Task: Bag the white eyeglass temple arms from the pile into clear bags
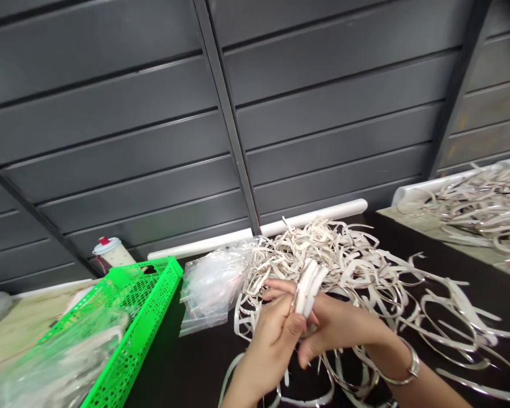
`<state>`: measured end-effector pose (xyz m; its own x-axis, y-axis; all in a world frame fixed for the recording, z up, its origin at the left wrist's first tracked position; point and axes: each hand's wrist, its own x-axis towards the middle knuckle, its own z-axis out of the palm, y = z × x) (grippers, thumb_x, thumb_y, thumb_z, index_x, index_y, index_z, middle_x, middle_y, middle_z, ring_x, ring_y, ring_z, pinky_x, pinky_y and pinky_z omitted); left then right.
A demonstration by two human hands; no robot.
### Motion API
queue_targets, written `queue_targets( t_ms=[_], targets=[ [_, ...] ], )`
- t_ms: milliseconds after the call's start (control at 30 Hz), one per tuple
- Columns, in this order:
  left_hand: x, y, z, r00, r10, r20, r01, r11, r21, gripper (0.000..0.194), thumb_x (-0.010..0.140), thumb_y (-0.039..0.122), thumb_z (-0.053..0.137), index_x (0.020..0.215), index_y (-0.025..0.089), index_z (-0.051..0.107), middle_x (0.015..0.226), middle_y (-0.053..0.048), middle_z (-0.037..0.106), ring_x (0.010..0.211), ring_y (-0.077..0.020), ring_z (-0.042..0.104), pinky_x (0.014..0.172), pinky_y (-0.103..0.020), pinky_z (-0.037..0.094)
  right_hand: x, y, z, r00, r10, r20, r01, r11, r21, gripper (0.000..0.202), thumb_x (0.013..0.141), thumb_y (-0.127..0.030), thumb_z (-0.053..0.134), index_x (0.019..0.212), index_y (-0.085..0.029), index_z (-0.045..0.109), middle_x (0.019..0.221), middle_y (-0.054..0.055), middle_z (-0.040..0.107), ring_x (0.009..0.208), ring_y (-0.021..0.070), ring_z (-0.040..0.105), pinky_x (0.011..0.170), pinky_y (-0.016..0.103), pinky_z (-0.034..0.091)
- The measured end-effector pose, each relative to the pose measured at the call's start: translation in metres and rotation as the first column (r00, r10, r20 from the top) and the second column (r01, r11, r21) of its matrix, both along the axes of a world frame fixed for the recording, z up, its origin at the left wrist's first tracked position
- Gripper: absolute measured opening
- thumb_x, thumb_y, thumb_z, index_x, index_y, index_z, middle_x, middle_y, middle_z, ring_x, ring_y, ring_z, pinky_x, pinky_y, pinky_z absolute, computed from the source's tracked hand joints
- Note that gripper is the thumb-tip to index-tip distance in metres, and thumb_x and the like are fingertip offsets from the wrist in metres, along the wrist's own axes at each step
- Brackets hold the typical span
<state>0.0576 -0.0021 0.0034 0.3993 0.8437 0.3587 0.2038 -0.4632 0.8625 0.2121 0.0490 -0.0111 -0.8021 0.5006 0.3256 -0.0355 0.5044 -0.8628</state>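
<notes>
Strips [309, 286], one bunch: left hand [267, 345] pinching, right hand [344, 323] cupped alongside (fingertip grip unclear), bundling apparently underway, any shift needing steady pressure.

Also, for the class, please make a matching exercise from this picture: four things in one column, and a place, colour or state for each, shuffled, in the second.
Column 1
1. Basket
2. Bottle
3. Bracelet
4. Small bundle of pale strips

Column 2
A. Around the right wrist
B. Gripped by the left hand
C. Bright green, with holes in its walls
D. Has a red top

Right pairs: 1-C, 2-D, 3-A, 4-B
</notes>
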Motion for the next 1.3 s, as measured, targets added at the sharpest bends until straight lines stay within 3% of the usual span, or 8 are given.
queue_targets(
  t_ms=[133, 233, 333, 500, 667, 833, 967, 1300],
  targets=[
    [-0.002, 0.003, -0.001, 0.984, 0.158, -0.081, -0.146, 0.98, 0.137, 0.032, 0.096, 0.034, 0.036, 0.087, 0.019, 0.063, 0.091, -0.006, 0.055, 0.088, -0.0201, 0.053, 0.08, -0.031, 0.04, -0.008, 0.0, 0.002, 0.976, -0.215, 0.026, 0.206, 0.958, 0.2, 0.055, 0.075, -0.017, 0.065, 0.128, -0.018, 0.052, 0.1, 0.006, 0.064, 0.089, 0.0193, 0.059, 0.086, 0.032, 0.047],
    [-0.012, 0.009, 0.001, 0.96, 0.272, -0.062, -0.256, 0.948, 0.187, 0.027, 0.096, 0.032, 0.037, 0.099, 0.021, 0.061, 0.103, -0.007, 0.056, 0.1, -0.0209, 0.052, 0.088, -0.032, 0.039, -0.006, 0.004, 0.002, 0.932, -0.363, 0.005, 0.355, 0.915, 0.193, 0.006, 0.08, -0.017, 0.058, 0.081, -0.017, 0.063, 0.075, 0.002, 0.063, 0.058, 0.0117, 0.052, 0.058, 0.024, 0.047],
    [-0.026, 0.015, 0.003, 0.924, 0.383, -0.026, -0.373, 0.911, 0.174, 0.024, 0.096, 0.032, 0.039, 0.107, 0.022, 0.059, 0.104, -0.006, 0.059, 0.099, -0.0201, 0.055, 0.086, -0.031, 0.041, 0.005, 0.006, 0.005, 0.826, -0.56, -0.059, 0.563, 0.824, 0.067, 0.032, 0.085, -0.026, 0.055, 0.055, -0.017, 0.048, 0.073, 0.004, 0.063, 0.043, 0.0063, 0.037, 0.039, 0.022, 0.033],
    [-0.036, 0.018, 0.007, 0.907, 0.404, -0.121, -0.378, 0.906, 0.192, 0.022, 0.093, 0.031, 0.044, 0.093, 0.02, 0.063, 0.091, -0.004, 0.063, 0.087, -0.0184, 0.059, 0.078, -0.029, 0.044, 0.027, -0.005, 0.019, 0.608, -0.681, -0.408, 0.756, 0.654, 0.034, 0.03, 0.087, -0.023, 0.055, 0.057, -0.019, 0.054, 0.077, 0.003, 0.063, 0.053, 0.0095, 0.049, 0.047, 0.024, 0.04],
    [-0.049, 0.027, 0.002, 0.838, 0.447, -0.313, -0.39, 0.892, 0.229, 0.021, 0.092, 0.033, 0.046, 0.093, 0.021, 0.064, 0.095, -0.005, 0.066, 0.092, -0.0195, 0.06, 0.082, -0.031, 0.046, 0.036, -0.02, 0.026, 0.536, -0.66, -0.527, 0.76, 0.648, -0.039, 0.02, 0.086, -0.019, 0.058, 0.104, -0.025, 0.063, 0.061, -0.005, 0.052, 0.051, 0.0101, 0.046, 0.051, 0.023, 0.041],
    [-0.101, 0.08, -0.04, 0.607, 0.573, -0.551, -0.583, 0.792, 0.182, 0.019, 0.091, 0.027, 0.049, 0.1, 0.017, 0.062, 0.105, -0.007, 0.066, 0.098, -0.0207, 0.06, 0.088, -0.038, 0.047, 0.047, -0.026, 0.028, 0.423, -0.702, -0.573, 0.781, 0.603, -0.162, 0.014, 0.088, -0.02, 0.056, 0.099, -0.025, 0.064, 0.058, -0.005, 0.05, 0.054, 0.0111, 0.048, 0.053, 0.024, 0.04],
    [-0.145, 0.116, -0.086, 0.419, 0.622, -0.662, -0.718, 0.673, 0.179, 0.033, 0.089, 0.031, 0.057, 0.118, 0.016, 0.055, 0.12, -0.009, 0.058, 0.102, -0.0231, 0.059, 0.085, -0.045, 0.051, 0.055, -0.03, 0.028, 0.471, -0.67, -0.574, 0.764, 0.635, -0.115, 0.014, 0.089, -0.02, 0.056, 0.099, -0.026, 0.065, 0.058, -0.004, 0.049, 0.053, 0.0109, 0.046, 0.051, 0.023, 0.04],
    [-0.178, 0.116, -0.135, 0.259, 0.65, -0.715, -0.857, 0.496, 0.14, 0.033, 0.089, 0.031, 0.056, 0.118, 0.016, 0.055, 0.118, -0.009, 0.058, 0.1, -0.0225, 0.06, 0.083, -0.044, 0.052, 0.059, -0.03, 0.031, 0.51, -0.663, -0.548, 0.797, 0.604, 0.011, 0.009, 0.088, -0.022, 0.057, 0.089, -0.026, 0.064, 0.06, -0.005, 0.05, 0.054, 0.0087, 0.05, 0.056, 0.018, 0.046]
  ],
)
